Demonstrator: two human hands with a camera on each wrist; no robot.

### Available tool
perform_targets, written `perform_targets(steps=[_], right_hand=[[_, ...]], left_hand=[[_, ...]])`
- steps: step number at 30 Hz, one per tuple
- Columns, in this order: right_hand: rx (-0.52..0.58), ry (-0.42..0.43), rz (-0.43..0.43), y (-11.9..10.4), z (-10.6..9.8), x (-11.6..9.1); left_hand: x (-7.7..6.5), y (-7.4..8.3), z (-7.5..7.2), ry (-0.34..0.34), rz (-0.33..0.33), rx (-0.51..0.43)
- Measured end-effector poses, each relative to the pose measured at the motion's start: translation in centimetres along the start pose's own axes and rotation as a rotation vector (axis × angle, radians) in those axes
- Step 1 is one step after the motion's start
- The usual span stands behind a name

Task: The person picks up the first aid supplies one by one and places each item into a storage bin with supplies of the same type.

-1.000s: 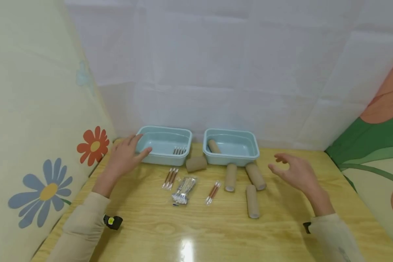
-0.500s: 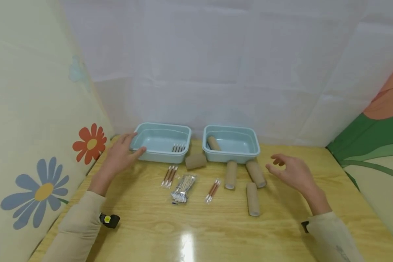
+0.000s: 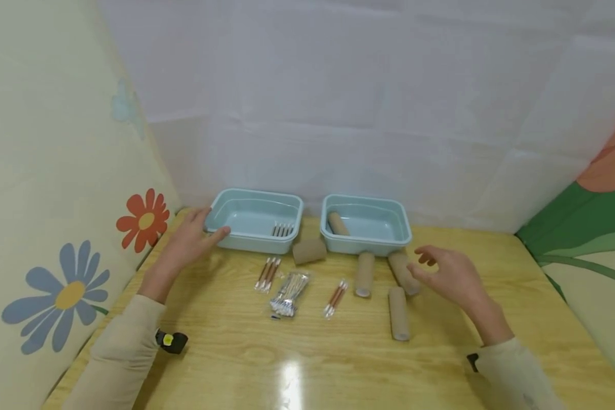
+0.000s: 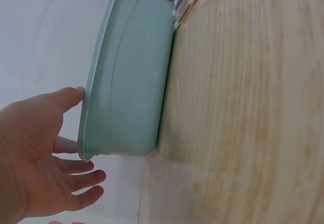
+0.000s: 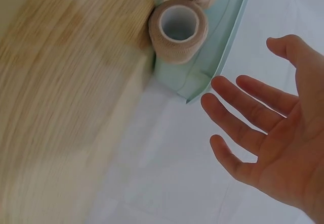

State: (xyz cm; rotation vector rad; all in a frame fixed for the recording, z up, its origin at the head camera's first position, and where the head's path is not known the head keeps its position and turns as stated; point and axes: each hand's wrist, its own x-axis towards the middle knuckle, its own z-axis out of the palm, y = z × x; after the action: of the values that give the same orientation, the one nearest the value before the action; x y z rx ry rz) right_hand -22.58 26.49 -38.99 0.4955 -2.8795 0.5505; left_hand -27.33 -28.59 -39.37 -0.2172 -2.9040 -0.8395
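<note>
My left hand (image 3: 187,242) is at the left corner of a pale blue plastic basin (image 3: 253,243). In the left wrist view its thumb touches the rim, with the other fingers spread loosely. Several swabs (image 3: 282,229) lie inside this basin. My right hand (image 3: 451,276) hovers with relaxed fingers and holds nothing, close to a tan bandage roll (image 3: 402,273). A second blue basin (image 3: 366,245) has one tan roll (image 3: 337,224) in it. In the right wrist view, a crinkled bandage roll (image 5: 169,47) shows its white hollow core.
Other tan rolls lie before the basins: one roll (image 3: 310,251) sideways, one roll (image 3: 364,274) upright in view, one roll (image 3: 398,313) nearer. Brown-stemmed swab packets (image 3: 267,274) and a clear bag of cotton swabs (image 3: 290,294) lie centrally. White cloth (image 3: 307,102) hangs behind the table.
My right hand has moved slightly left, towards the nearest tan roll. The left hand has stayed at the basin's corner; the view has shifted a little.
</note>
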Motion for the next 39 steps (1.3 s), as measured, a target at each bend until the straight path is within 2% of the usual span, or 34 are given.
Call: perform_targets(steps=[14,20,26,31,34,39], right_hand=[[0.02,0.002,-0.076,-0.8,-0.1,-1.0],[0.044,-0.009,-0.13,-1.2,1.1,-0.6],[0.042,-0.026,-0.197,-2.0,2.2,0.2],[0.02,-0.077,-0.243,-2.9,2.7,0.9],[-0.022,-0.102,-0.296,-3.2,2.9,1.2],[-0.053,-0.084,-0.433,-3.7,3.2,1.6]], left_hand=[[1.2,1.4,1.6,-0.027,0.005,-0.064],[1.2,1.2,1.9,-0.03,-0.004,-0.083],[1.2,0.9,2.0,0.004,0.016,-0.125],[1.6,0.8,2.2,0.033,0.044,-0.181],[1.7,0.7,2.4,0.035,0.037,-0.206],[2.1,0.3,2.9,0.037,0.006,-0.258]])
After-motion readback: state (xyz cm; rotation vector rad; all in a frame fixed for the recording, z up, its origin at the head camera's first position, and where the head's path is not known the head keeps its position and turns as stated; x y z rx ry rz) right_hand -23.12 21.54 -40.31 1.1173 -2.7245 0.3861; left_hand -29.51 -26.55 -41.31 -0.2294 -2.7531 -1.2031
